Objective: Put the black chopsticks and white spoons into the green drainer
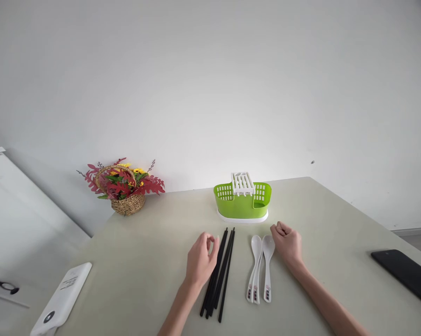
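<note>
My left hand (pixel 202 259) is loosely curled just left of a bundle of black chopsticks (pixel 220 275), partly over its edge. Nothing shows between its thumb and fingers. The chopsticks lie lengthwise, thin ends toward the wall. To their right lie white soup spoons (pixel 268 261) with patterned handle ends, two of them overlapping. My right hand (pixel 287 242) makes a fist beside the spoon bowls, and I see nothing in it. Beyond both hands stands a green plastic cutlery basket (pixel 243 207) with a white base and a white slotted top piece (pixel 243 183).
A wicker basket of artificial flowers (pixel 128 204) stands at the back left by the wall. At the table's left edge lies a white device like a power bank (pixel 65 296). A black phone (pixel 404 275) lies at the right. A white cabinet (pixel 24 233) adjoins the left side.
</note>
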A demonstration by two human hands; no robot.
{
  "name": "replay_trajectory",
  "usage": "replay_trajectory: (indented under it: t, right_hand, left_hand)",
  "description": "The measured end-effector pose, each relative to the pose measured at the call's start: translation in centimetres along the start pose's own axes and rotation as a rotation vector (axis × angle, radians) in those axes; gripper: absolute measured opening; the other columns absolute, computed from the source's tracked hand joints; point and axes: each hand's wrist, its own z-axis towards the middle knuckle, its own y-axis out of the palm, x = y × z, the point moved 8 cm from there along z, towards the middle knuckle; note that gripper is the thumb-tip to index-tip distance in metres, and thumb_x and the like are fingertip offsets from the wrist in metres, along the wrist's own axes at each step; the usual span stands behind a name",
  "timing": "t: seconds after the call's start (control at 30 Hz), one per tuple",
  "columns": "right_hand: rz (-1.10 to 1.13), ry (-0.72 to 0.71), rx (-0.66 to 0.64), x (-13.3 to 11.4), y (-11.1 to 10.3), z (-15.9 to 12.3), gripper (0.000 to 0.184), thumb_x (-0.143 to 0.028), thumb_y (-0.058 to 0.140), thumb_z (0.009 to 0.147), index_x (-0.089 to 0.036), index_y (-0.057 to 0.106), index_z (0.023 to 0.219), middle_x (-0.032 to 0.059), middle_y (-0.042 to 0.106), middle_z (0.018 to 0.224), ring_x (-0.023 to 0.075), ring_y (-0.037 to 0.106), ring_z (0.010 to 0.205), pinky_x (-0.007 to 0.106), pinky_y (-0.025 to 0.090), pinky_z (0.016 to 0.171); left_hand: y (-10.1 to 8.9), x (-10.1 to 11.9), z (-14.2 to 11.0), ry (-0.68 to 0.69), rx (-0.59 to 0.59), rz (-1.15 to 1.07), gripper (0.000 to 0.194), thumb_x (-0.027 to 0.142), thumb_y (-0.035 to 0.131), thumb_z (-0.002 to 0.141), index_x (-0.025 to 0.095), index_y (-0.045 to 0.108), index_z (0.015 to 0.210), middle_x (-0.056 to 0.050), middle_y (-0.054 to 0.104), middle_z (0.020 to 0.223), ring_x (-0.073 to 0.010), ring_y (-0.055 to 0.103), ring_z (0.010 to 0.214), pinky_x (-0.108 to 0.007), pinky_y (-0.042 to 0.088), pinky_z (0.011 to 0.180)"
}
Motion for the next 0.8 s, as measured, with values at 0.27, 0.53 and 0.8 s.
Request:
replay_trajectory:
  t: [0.27,0.53,0.8]
  right_hand:
    - [-0.016,-0.185,0.034,-2.8,-1.2,0.7,0.03,-0.041,0.054,0.087,-0.022,0.057,0.11,0.0083,0.058,0.115,0.0143,0.054,0.069,0.032,0.049,0.071]
    - [-0.261,-0.46,-0.263,-3.4,1.3,3.1,0.047,-0.03,0.034,0.1,-0.034,0.05,0.144,0.0097,0.048,0.151,0.0212,0.068,0.093,0.038,0.054,0.08]
    - [-0.34,-0.557,-0.339,-3.2,0.9,3.8,0.04,-0.031,0.036,0.101,-0.03,0.053,0.138,0.0115,0.051,0.146,0.0236,0.07,0.101,0.041,0.057,0.087]
  left_hand:
    - [0.5,-1.4,-5.3,0.038,-0.11,0.081,0.022,0.046,0.048,0.099,0.025,0.053,0.092,0.0,0.058,0.081,-0.0177,0.06,0.071,-0.031,0.051,0.069]
    - [0.3,-2.0,-5.6,0.028,-0.085,0.097,0.022,0.043,0.051,0.098,0.024,0.055,0.088,-0.003,0.061,0.083,-0.0217,0.063,0.078,-0.036,0.053,0.072]
    - [-0.3,-2.8,-5.5,0.021,-0.05,0.14,0.023,0.042,0.055,0.097,0.023,0.054,0.084,-0.001,0.06,0.08,-0.0209,0.061,0.075,-0.037,0.052,0.074]
